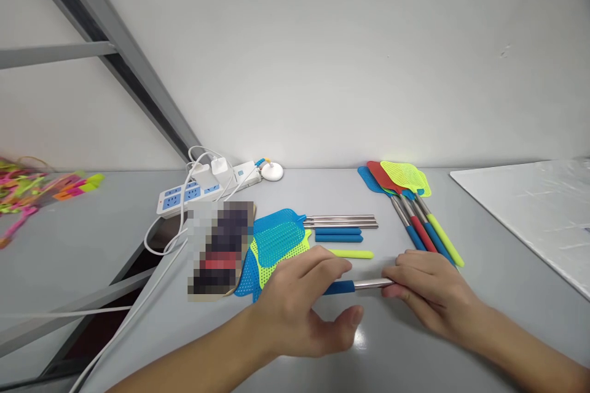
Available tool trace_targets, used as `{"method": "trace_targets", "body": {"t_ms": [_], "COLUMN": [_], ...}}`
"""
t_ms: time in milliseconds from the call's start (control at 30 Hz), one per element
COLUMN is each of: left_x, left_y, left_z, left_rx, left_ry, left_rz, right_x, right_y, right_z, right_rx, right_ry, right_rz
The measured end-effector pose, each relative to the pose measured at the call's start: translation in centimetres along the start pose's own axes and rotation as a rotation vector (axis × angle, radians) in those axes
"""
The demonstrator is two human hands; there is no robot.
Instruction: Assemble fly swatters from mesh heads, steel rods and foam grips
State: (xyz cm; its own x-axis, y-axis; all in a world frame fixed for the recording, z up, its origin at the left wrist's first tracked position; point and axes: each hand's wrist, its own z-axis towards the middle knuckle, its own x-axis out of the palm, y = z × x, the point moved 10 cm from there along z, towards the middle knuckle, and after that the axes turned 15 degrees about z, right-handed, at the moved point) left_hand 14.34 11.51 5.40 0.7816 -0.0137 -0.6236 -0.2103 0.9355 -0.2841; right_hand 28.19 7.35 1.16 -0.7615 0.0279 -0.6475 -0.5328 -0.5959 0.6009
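Left hand: my left hand (302, 307) is hovering low over the grey table (483, 295), fingers curled loosely and resting on the blue grip (340, 287) of the fly swatter's handle, thumb spread out underneath toward me; it is steadying that end rather than squeezing it.

Right hand: my right hand (431, 288) is closing its fingertips around the bare steel rod (371, 284) that is running out of the blue grip, pinching it so the rod is lying level just above the tabletop.

Swatter in hand: the handle is stretching between my two hands, straight across in front of me, near the table's front.

Loose pile: blue and yellow-green mesh heads (276, 242) are lying overlapped just beyond my left hand, with steel rods (340, 220), blue grips (338, 234) and one yellow-green grip (353, 253) lined up beside them, all within easy reach.

Finished bunch: swatters with blue, red and yellow-green heads (396, 178) are lying fanned together behind my right hand, handles pointing toward me, kept apart from the loose pieces.

Behind: a white power strip (203, 190) with plugged chargers is sitting by the wall; a blurred box (220, 250) is standing left of the mesh heads.

Far left: bright pink and green plastic pieces (41, 190) are lying on another surface.

Far right: a clear plastic sheet (534, 209) is covering the table's corner.
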Motion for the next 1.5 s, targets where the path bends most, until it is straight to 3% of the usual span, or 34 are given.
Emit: {"method": "trace_targets", "body": {"t_ms": [200, 400, 533, 633, 700, 800, 933, 1067, 1267, 1400, 1500], "left_x": [1.3, 5.0, 4.6, 3.2, 2.5, 2.0, 1.7, 1.9, 1.9, 1.9, 1.2], "left_y": [0.6, 0.9, 1.0, 1.8, 2.4, 3.0, 3.0, 3.1, 3.6, 4.0, 4.5], "left_z": [-0.5, -1.5, -1.3, -0.8, -0.7, -0.9, -1.2, -1.6, -1.7, -1.8, -1.7], "left_rx": [-0.032, -0.043, -0.156, -0.249, -0.283, -0.319, -0.335, -0.392, -0.449, -0.472, -0.471], "left_ry": [0.047, 0.403, 0.490, 0.417, 0.349, 0.254, 0.143, 0.128, 0.108, 0.096, 0.020], "left_rz": [0.022, 0.228, 0.174, 0.103, 0.065, 0.001, -0.108, -0.199, -0.262, -0.316, -0.305], "right_x": [-0.1, -1.6, -4.4, -6.0, -4.8, -0.1, 6.6, 10.5, 12.6, 12.5, 12.2], "right_y": [1.0, 1.7, 0.7, -2.3, -4.7, -6.7, -5.8, -5.5, -5.8, -5.4, -4.9], "right_z": [0.2, 1.5, 2.7, 4.3, 5.9, 9.1, 13.3, 15.7, 16.7, 17.2, 17.5], "right_rx": [-0.024, -0.030, 0.012, 0.188, 0.352, 0.494, 0.383, 0.286, 0.133, 0.123, 0.150], "right_ry": [0.011, 0.021, -0.073, -0.220, -0.198, 0.030, 0.365, 0.551, 0.623, 0.582, 0.574], "right_rz": [-0.048, -0.065, 0.022, 0.212, 0.254, 0.243, 0.192, 0.109, 0.060, 0.036, 0.008]}}
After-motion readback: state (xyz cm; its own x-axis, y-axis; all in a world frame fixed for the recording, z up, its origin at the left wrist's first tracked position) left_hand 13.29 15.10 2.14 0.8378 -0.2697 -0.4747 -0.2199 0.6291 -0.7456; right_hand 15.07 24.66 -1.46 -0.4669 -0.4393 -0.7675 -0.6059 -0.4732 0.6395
